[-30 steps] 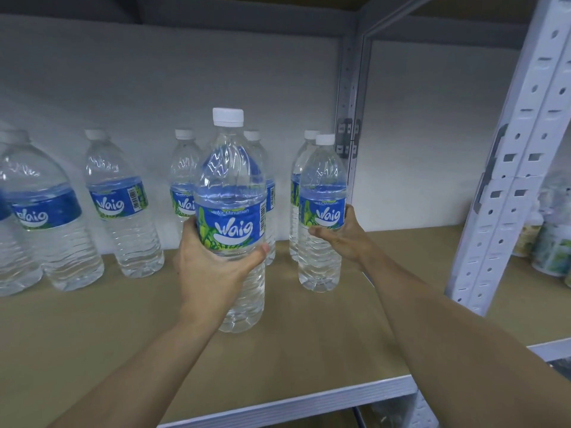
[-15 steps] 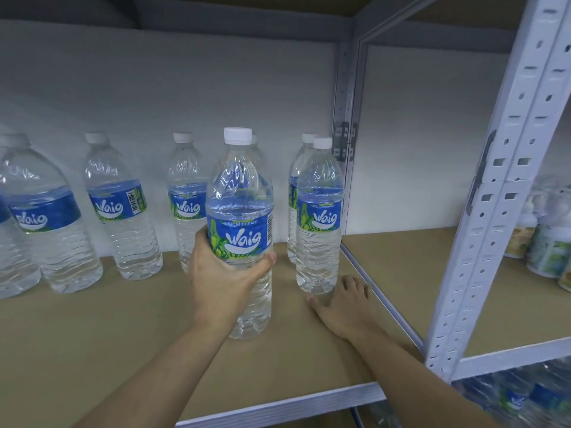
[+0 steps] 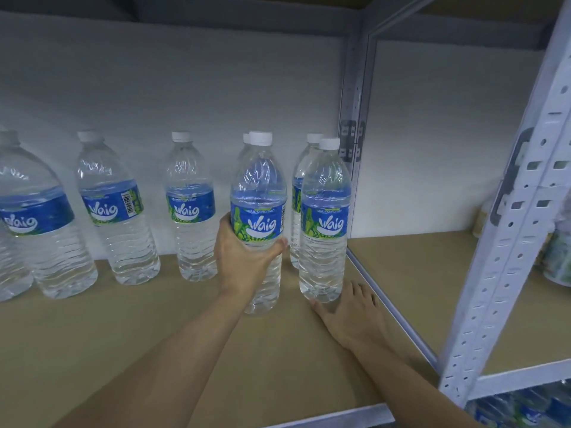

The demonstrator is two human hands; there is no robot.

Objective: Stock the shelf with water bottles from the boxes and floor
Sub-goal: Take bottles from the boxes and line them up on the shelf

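Note:
My left hand grips a clear water bottle with a blue label and white cap; it stands upright on the tan shelf board, in front of another bottle. Just to its right stands a second front bottle, with one more behind it. My right hand lies flat on the board, fingers spread, touching the base of that right bottle and holding nothing. Further bottles line the back wall to the left, among them one and another.
A white perforated metal upright rises at the right front. A metal divider rail separates this bay from the right one, where jars stand. Packed bottles show on the level below.
My left hand has carried its bottle rightward and back, close beside the right bottle. My right hand let go of the right bottle and dropped flat onto the shelf board.

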